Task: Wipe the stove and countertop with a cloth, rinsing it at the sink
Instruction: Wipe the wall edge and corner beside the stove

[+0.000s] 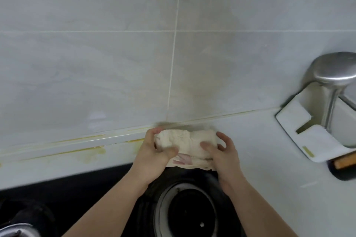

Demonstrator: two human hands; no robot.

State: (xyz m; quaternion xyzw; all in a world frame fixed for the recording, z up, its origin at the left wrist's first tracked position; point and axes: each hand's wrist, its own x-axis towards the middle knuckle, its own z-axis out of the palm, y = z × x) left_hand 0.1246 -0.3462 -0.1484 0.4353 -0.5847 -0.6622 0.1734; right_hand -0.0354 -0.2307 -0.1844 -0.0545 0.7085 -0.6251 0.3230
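Countertop (269, 159) lying white under tiled wall (96, 63), yellow-stained along the back edge. Stove burner (187, 211) sitting below the wrists. Cloth (189, 143) bunched between both hands, left hand (154, 157) and right hand (221, 153) each gripping one end.

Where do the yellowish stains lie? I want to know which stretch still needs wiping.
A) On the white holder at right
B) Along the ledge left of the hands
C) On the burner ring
B: the yellowish stains streak the ledge left of the cloth.
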